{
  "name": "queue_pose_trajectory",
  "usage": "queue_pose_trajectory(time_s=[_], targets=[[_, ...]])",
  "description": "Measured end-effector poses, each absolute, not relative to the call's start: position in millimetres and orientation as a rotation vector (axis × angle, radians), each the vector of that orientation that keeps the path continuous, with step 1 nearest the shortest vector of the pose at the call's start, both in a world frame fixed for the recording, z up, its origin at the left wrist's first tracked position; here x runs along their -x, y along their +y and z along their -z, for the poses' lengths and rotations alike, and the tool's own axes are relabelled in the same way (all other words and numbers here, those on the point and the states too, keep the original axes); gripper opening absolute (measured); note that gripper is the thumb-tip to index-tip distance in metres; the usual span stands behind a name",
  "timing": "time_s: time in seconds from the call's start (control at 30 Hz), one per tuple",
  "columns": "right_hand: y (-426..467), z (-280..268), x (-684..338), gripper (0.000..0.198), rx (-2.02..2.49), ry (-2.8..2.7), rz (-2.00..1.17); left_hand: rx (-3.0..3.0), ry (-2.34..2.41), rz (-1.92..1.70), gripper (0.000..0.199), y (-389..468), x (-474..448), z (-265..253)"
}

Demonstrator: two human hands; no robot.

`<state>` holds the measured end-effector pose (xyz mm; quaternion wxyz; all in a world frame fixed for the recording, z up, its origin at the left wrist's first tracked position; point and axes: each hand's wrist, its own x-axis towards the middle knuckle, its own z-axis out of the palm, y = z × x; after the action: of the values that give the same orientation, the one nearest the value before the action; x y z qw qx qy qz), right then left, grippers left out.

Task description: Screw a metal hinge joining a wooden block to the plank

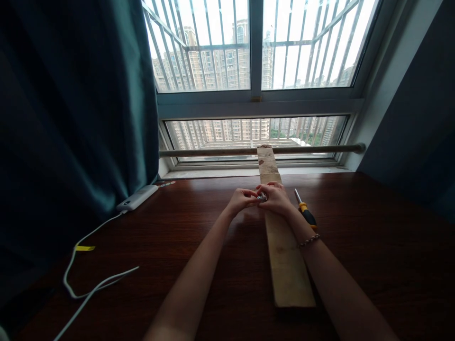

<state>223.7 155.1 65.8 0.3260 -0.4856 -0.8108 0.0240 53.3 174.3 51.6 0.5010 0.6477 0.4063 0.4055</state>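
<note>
A small shiny metal piece (262, 196) sits between my two hands, over the wooden board (286, 258); its kind is too small to make out. My left hand (242, 201) has thumb and fingers pinched at the piece's left side. My right hand (275, 198) is curled round it from the right, above the board, with some fingers hidden. The board lies lengthwise away from me, its far end reaching the rail by the window. Just right of my right hand lies a screwdriver (304, 213) with a yellow and black handle.
The dark red-brown table (213, 255) spans the view. A white power strip (138, 198) with a white cable (73, 265) is at the left, near a yellow tag (85, 248) and a blue curtain (117, 109). A horizontal rail (213, 152) crosses before the window.
</note>
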Motion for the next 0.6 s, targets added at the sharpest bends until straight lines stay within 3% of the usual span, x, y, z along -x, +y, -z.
queue_pose_trajectory(time_s=[0.6], targets=[[157.2,-64.4,-223.0,0.027,1.294,-2.104,-0.109,-1.532,1.012,-0.988,0.037,178.6,-54.4,-49.6]])
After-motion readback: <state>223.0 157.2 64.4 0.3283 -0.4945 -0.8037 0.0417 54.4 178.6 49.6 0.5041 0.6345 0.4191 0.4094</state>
